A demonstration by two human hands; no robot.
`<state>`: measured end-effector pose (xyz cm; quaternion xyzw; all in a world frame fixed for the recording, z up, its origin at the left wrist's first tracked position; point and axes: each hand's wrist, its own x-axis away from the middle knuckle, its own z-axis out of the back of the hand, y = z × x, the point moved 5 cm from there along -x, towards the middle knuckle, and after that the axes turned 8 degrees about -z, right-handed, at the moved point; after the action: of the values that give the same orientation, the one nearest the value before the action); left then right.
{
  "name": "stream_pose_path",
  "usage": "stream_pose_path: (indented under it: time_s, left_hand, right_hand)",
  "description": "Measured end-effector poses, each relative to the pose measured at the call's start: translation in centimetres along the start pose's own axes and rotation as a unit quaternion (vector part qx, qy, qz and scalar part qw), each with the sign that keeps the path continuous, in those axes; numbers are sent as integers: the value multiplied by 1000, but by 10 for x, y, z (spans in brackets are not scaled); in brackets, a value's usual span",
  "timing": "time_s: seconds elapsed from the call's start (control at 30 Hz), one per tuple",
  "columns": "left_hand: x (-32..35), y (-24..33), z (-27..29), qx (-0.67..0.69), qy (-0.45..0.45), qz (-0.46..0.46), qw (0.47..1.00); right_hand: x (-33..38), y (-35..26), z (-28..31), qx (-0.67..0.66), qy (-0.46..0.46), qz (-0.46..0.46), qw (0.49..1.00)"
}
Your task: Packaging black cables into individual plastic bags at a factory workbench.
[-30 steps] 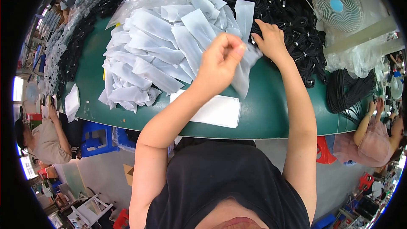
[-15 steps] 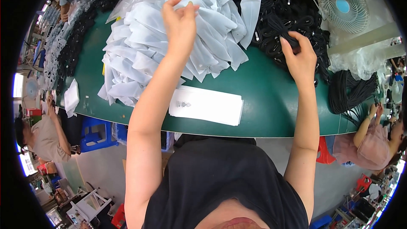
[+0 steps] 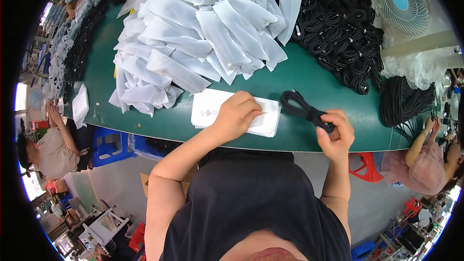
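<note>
A stack of flat white bags (image 3: 204,102) with small printed marks lies near the table's front edge. My left hand (image 3: 238,116) rests on it, fingers pinched together at the right end of the top bag. To the right, my right hand (image 3: 337,133) grips a bundled black cable (image 3: 300,108) at one end. The cable's other end reaches toward the bags, its loop just off the stack's right edge. Behind the stack spreads a heap of filled white bags (image 3: 169,34). Farther right is a large pile of bundled black cables (image 3: 338,34).
A white fan (image 3: 400,1) stands at the back right beside clear plastic (image 3: 411,70). Long black cords (image 3: 403,101) lie at the right on the green table (image 3: 270,79). A co-worker (image 3: 420,164) sits at the right, another person (image 3: 58,145) at the left.
My left hand has come down from above the filled bags onto the flat stack. My right hand has drawn a bundled cable from the pile toward the front edge.
</note>
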<state>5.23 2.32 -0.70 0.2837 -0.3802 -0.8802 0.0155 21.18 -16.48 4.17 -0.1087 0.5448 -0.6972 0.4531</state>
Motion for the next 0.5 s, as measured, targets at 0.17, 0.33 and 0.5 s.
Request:
stream_pose_path:
  time_s: [0.17, 0.33, 0.5]
  left_hand:
    - [4, -4, 11, 129, 48, 112, 984]
    - [9, -10, 6, 204, 78, 168, 961]
    - [11, -11, 6, 257, 108, 181, 943]
  right_hand:
    - [18, -18, -14, 137, 10, 195, 971]
    - [21, -38, -32, 223, -71, 290, 928]
    - [22, -44, -39, 251, -129, 310, 908]
